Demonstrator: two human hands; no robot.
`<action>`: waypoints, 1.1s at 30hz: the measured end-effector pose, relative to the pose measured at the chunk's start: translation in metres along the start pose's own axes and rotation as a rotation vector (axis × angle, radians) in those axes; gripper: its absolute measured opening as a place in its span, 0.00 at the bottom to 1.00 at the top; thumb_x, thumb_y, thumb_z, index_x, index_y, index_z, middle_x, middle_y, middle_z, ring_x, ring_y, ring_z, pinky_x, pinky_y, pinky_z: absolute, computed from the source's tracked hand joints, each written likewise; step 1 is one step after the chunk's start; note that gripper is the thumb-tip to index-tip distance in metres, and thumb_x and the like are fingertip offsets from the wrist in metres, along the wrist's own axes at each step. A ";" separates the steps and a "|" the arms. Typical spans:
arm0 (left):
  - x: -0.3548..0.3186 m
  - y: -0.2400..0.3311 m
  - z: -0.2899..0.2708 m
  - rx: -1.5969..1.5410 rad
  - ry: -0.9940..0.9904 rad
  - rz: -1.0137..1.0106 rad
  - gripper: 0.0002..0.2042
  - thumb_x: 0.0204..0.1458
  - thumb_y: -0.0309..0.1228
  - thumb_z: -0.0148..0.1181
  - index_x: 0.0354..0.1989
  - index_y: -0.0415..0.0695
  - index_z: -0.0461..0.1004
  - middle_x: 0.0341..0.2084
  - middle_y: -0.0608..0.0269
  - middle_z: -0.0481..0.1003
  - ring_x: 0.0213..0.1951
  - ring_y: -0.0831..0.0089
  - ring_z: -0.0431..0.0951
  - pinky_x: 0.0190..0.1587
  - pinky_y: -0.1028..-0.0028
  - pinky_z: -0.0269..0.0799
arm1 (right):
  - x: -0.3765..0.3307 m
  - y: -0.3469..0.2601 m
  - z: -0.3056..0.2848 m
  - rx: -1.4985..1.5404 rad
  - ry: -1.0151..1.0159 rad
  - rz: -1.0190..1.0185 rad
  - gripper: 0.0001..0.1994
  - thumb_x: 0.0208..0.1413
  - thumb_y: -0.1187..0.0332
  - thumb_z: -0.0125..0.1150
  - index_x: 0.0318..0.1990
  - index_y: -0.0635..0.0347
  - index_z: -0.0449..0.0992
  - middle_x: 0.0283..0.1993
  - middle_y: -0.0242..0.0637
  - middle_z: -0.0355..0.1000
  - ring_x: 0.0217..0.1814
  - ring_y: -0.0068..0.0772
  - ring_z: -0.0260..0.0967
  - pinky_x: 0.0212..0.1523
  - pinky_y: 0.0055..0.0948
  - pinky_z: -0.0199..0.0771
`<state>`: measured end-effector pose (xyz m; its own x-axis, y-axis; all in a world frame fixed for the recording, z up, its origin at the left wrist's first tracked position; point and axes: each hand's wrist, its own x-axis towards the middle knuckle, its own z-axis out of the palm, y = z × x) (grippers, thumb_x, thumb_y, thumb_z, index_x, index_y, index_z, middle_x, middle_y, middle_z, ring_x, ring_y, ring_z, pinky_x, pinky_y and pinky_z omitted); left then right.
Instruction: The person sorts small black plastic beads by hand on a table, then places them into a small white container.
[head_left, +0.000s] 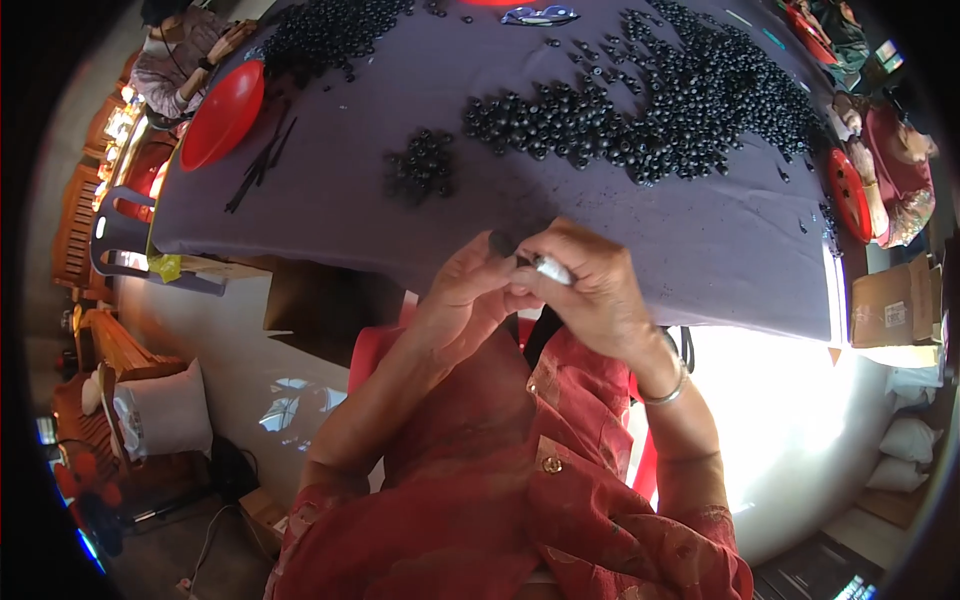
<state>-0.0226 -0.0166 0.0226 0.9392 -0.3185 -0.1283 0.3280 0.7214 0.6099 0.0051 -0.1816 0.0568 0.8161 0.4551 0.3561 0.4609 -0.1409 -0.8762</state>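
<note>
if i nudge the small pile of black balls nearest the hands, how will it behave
The small pile will probably scatter and roll, since its pieces look round and loose. The purple tablecloth may slow them, as it looks matte.

On the table (pixel 330 215), a small pile of round pieces (pixel 425 165) has a wide spread of such pieces (pixel 670 125) to its right and a tray (pixel 850 195) farther right. To the pile's left lie thin sticks (pixel 262 165), then another tray (pixel 222 115); behind it, a heap (pixel 325 40) lies left and eyeglasses (pixel 540 15) right. The left grip (pixel 467 290) and right grip (pixel 595 280) are before it, slightly right.
</note>
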 end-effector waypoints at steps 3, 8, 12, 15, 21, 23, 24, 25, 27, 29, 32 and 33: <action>-0.002 0.009 -0.002 0.015 -0.020 -0.121 0.06 0.55 0.30 0.57 0.39 0.45 0.70 0.32 0.66 0.73 0.36 0.77 0.74 0.47 0.67 0.74 | 0.000 -0.004 0.009 0.083 0.012 0.053 0.03 0.52 0.78 0.61 0.32 0.68 0.73 0.28 0.35 0.70 0.29 0.20 0.72 0.31 0.20 0.71; 0.002 0.020 -0.021 0.063 -0.072 -0.125 0.06 0.53 0.28 0.59 0.38 0.44 0.71 0.30 0.66 0.73 0.34 0.77 0.74 0.40 0.70 0.76 | 0.010 0.012 0.006 -0.062 0.024 0.230 0.06 0.53 0.71 0.60 0.30 0.66 0.73 0.23 0.41 0.71 0.27 0.32 0.74 0.27 0.30 0.72; 0.013 0.042 -0.047 0.854 0.257 0.092 0.05 0.50 0.25 0.62 0.34 0.42 0.73 0.26 0.66 0.73 0.26 0.79 0.73 0.29 0.76 0.73 | 0.031 0.044 -0.024 -0.807 -0.013 0.287 0.10 0.50 0.63 0.62 0.30 0.62 0.75 0.24 0.51 0.71 0.30 0.52 0.72 0.30 0.42 0.71; 0.017 0.050 -0.064 1.296 0.479 0.343 0.07 0.48 0.24 0.65 0.33 0.38 0.74 0.23 0.67 0.72 0.21 0.81 0.71 0.24 0.79 0.69 | 0.054 0.059 -0.031 -0.756 0.063 0.301 0.11 0.48 0.62 0.64 0.30 0.61 0.76 0.25 0.50 0.72 0.32 0.54 0.72 0.32 0.45 0.71; 0.033 0.056 -0.084 1.595 0.602 0.686 0.12 0.45 0.23 0.66 0.36 0.33 0.72 0.18 0.69 0.70 0.21 0.83 0.67 0.24 0.80 0.64 | 0.092 0.074 -0.006 -0.889 0.072 0.314 0.14 0.46 0.57 0.66 0.29 0.59 0.77 0.28 0.46 0.75 0.33 0.51 0.75 0.36 0.44 0.75; 0.034 0.057 -0.084 1.649 0.596 0.755 0.12 0.45 0.23 0.66 0.37 0.34 0.72 0.18 0.69 0.70 0.21 0.84 0.66 0.24 0.80 0.63 | 0.100 0.076 -0.002 -0.987 0.078 0.343 0.12 0.45 0.60 0.67 0.29 0.60 0.78 0.29 0.48 0.76 0.34 0.49 0.75 0.35 0.42 0.76; 0.033 0.057 -0.081 1.502 0.645 0.676 0.12 0.45 0.25 0.66 0.36 0.33 0.73 0.19 0.65 0.72 0.23 0.80 0.69 0.26 0.77 0.66 | 0.102 0.078 -0.003 -0.990 0.102 0.338 0.11 0.45 0.62 0.66 0.29 0.61 0.78 0.29 0.48 0.76 0.34 0.49 0.76 0.36 0.41 0.77; 0.033 0.057 -0.078 1.354 0.689 0.594 0.13 0.44 0.27 0.66 0.36 0.33 0.73 0.21 0.61 0.74 0.24 0.77 0.73 0.28 0.74 0.68 | 0.098 0.079 -0.006 -0.992 0.102 0.339 0.11 0.45 0.62 0.66 0.29 0.61 0.78 0.29 0.48 0.76 0.34 0.49 0.76 0.36 0.41 0.77; 0.027 0.052 -0.070 1.233 0.648 0.626 0.10 0.47 0.26 0.65 0.36 0.36 0.73 0.21 0.66 0.73 0.24 0.81 0.70 0.28 0.79 0.66 | 0.089 0.075 -0.009 -0.856 0.055 0.322 0.12 0.45 0.60 0.65 0.30 0.59 0.78 0.28 0.47 0.75 0.34 0.52 0.74 0.35 0.45 0.75; 0.023 0.044 -0.060 1.110 0.604 0.649 0.08 0.49 0.25 0.64 0.36 0.38 0.74 0.22 0.71 0.72 0.23 0.85 0.67 0.27 0.83 0.63 | 0.073 0.059 -0.007 -0.794 0.088 0.298 0.10 0.43 0.64 0.65 0.30 0.60 0.78 0.26 0.46 0.75 0.29 0.44 0.75 0.32 0.37 0.74; 0.014 0.033 -0.029 0.678 0.357 0.158 0.06 0.52 0.25 0.60 0.38 0.43 0.74 0.25 0.69 0.74 0.28 0.83 0.72 0.31 0.81 0.67 | 0.044 0.020 -0.004 -0.392 0.012 0.252 0.08 0.41 0.70 0.65 0.30 0.62 0.77 0.23 0.42 0.73 0.25 0.29 0.73 0.28 0.28 0.71; 0.013 0.027 -0.026 0.674 0.365 0.148 0.06 0.52 0.25 0.60 0.38 0.43 0.74 0.25 0.69 0.74 0.28 0.83 0.72 0.31 0.81 0.67 | 0.037 0.013 -0.001 -0.335 0.007 0.168 0.07 0.40 0.73 0.65 0.30 0.62 0.76 0.22 0.39 0.72 0.24 0.25 0.70 0.27 0.25 0.69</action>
<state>0.0016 0.0147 0.0176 0.9806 0.0590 -0.1870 0.1743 0.1740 0.9692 0.0417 -0.1678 0.0590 0.8919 0.3955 0.2192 0.4076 -0.4933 -0.7685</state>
